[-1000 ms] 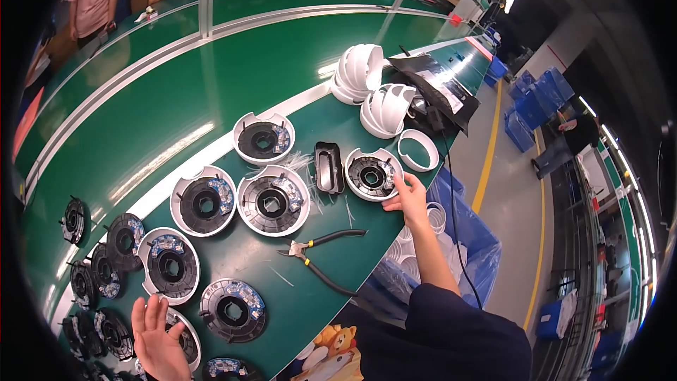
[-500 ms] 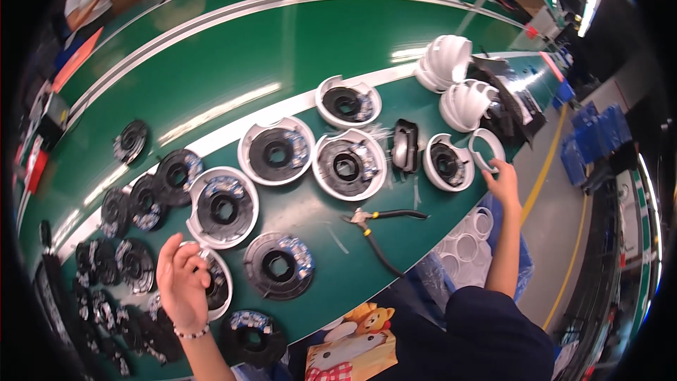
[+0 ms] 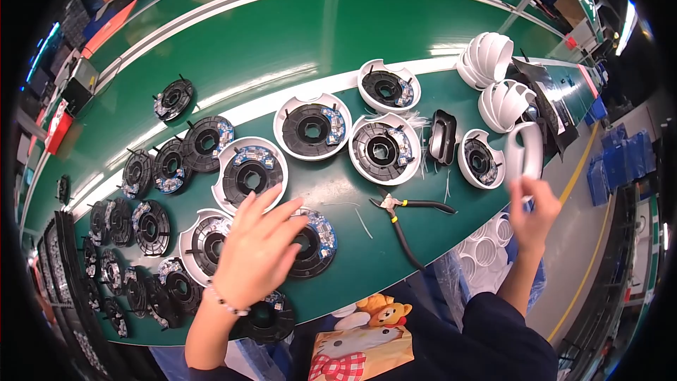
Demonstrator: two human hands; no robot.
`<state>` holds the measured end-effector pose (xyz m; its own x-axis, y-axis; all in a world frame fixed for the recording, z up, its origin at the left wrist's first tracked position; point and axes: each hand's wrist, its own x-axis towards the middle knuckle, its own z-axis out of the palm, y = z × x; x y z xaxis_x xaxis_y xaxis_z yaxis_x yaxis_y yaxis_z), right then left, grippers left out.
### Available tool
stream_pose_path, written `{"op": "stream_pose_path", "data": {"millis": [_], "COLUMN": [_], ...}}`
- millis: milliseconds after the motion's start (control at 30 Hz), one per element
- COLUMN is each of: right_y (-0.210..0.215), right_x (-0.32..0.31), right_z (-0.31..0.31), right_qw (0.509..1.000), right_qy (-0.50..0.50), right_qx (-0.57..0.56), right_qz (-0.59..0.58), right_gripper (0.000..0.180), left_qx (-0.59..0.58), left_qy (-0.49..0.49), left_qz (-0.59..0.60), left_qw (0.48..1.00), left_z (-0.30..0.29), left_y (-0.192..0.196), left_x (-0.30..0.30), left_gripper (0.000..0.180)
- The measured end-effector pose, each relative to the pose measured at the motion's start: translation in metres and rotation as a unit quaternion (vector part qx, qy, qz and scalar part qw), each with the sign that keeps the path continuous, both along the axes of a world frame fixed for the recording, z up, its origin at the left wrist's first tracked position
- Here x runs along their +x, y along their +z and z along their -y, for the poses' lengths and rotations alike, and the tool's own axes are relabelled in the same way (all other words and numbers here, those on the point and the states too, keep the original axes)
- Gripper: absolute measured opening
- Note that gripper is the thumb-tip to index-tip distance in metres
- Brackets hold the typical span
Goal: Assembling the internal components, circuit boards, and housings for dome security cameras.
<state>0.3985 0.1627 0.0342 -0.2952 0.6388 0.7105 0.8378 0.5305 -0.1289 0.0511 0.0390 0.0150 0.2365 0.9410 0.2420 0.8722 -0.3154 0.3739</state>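
My left hand (image 3: pixel 255 248) hovers with spread fingers over a black round part (image 3: pixel 315 238) near the front edge of the green table (image 3: pixel 282 42), and holds nothing. My right hand (image 3: pixel 532 206) is lifted off the table's right end and grips a white ring (image 3: pixel 523 149) held upright. Just left of that ring sits a small white shell with a black insert (image 3: pixel 481 159). More white shells with black inserts (image 3: pixel 383 148) lie in the middle of the table.
Black-handled cutters (image 3: pixel 405 206) lie near the front edge. Stacked white domes (image 3: pixel 493 77) stand at the right. A black oval piece (image 3: pixel 443 137) lies between shells. Several black round parts (image 3: pixel 151 226) crowd the left. A bag of white rings (image 3: pixel 483 254) hangs below the edge.
My left hand has moved right from the left pile to above the black part. My right hand has picked the white ring up from the table.
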Motion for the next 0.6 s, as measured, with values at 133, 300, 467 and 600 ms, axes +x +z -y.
{"op": "stream_pose_path", "data": {"millis": [133,300,467,600], "right_y": [-0.01,-0.053,-0.057,-0.032], "right_x": [-0.068,-0.092,-0.099,-0.095], "right_z": [0.049,0.078,0.069,0.036], "right_qw": [0.965,0.915,0.911,0.863], "right_qy": [0.25,0.34,0.318,0.313], "right_qx": [-0.06,-0.217,-0.261,-0.36], "right_qz": [0.051,0.028,0.028,0.165], "right_gripper": [0.011,0.016,0.037,0.092], "left_qx": [-0.055,-0.049,-0.056,-0.07], "left_qy": [0.033,-0.024,-0.035,0.023], "left_qz": [-0.113,-0.147,-0.07,-0.08], "left_qw": [0.992,0.988,0.995,0.994], "left_z": [-0.008,-0.011,-0.016,-0.009], "left_y": [-0.007,-0.02,-0.013,-0.005], "left_x": [0.015,0.02,0.021,0.015], "left_gripper": [0.043,0.041,0.048,0.048]}}
